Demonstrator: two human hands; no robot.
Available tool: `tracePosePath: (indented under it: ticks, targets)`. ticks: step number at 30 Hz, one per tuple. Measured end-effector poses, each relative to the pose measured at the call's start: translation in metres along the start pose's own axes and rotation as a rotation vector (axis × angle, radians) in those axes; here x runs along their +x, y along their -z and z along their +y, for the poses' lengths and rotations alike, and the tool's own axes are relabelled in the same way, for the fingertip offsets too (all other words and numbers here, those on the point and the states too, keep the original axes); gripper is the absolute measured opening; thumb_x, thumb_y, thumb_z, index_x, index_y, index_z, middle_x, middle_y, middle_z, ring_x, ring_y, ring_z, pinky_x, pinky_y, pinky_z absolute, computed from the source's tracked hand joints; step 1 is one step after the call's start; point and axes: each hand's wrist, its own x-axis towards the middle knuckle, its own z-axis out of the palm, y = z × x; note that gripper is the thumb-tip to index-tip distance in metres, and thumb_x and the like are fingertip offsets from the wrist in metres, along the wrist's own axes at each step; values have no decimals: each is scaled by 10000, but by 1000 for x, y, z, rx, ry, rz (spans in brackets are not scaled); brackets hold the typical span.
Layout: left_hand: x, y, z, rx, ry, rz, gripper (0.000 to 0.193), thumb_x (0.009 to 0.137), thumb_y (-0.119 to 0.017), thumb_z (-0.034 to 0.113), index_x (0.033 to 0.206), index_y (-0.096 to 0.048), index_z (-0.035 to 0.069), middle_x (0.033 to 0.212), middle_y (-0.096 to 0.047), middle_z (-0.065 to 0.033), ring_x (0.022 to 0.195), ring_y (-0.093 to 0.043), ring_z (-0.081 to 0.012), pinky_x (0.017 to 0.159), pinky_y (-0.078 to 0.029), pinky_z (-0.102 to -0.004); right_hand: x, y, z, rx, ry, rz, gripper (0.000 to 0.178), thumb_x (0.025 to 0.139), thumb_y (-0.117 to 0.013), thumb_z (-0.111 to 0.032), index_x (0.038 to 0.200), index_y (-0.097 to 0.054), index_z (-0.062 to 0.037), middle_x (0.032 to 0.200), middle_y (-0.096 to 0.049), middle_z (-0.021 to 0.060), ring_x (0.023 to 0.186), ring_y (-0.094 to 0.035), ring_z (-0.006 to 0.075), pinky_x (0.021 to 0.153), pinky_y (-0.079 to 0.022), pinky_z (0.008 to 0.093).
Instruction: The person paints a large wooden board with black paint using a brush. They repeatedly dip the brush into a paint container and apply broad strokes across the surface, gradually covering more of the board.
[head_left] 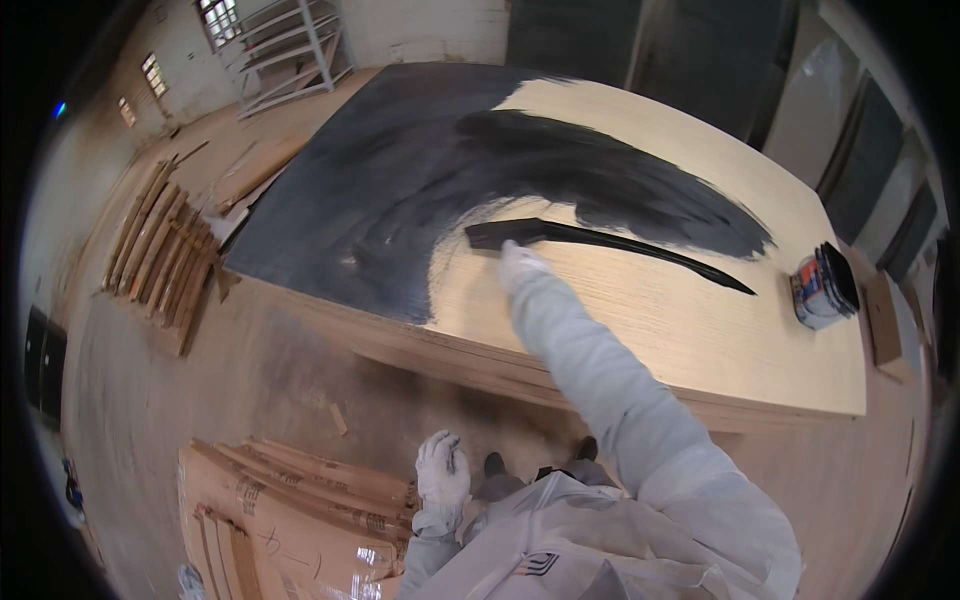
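Note:
A large pale panel lies on top of a stack, its left and far parts coated in dark paint. My right hand, in a white glove, is closed on a dark, block-shaped paint applicator pressed to the panel. From it a glossy black streak runs to the right and tapers off. Whether the applicator is a brush or a pad I cannot tell. My left hand, also gloved, hangs low beside my body with fingers loosely bent and nothing visible in it.
An open paint tub stands at the panel's right end. Flat cardboard packs lie at lower left, near my left hand. Wooden strips are stacked on the left floor. A metal rack and dark upright panels stand behind.

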Motion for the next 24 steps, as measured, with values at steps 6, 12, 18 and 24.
tracePosePath:
  ticks: [6,12,18,24]
  targets:
    - [-31,-14,-22,-17,39,-111,243,915,-673,114,1141,-750,64,1277,-716,-151,1238,-639,-373,1074,-499,-489,-44,-17,41,-256,321,-63,509,1151,-338,-374,1343,-669,-38,1268,-758,205,1209,-705,428,1071,-527,508]
    - [-27,-37,-21,98,-48,-212,247,906,-676,120,1141,-742,78,1270,-717,-132,1212,-645,-372,1050,-505,-499,-73,86,228,-315,100,7,531,1159,-305,-433,1345,-691,-119,1252,-757,212,1207,-702,411,1085,-512,486]
    - [-2,-53,19,184,-92,-184,255,913,-682,130,1159,-736,92,1316,-700,-120,1258,-621,-360,1074,-486,-501,0,255,465,-486,-181,103,368,1104,-496,-289,1330,-724,-107,1257,-763,195,1226,-707,395,1078,-529,470]
    - [8,-95,96,203,-239,-260,287,920,-689,131,1204,-715,97,1341,-688,-129,1276,-614,-374,1079,-481,-511,37,306,557,-545,-240,118,341,1091,-557,-309,1328,-732,-136,1207,-778,179,1156,-737,343,1001,-540,468]
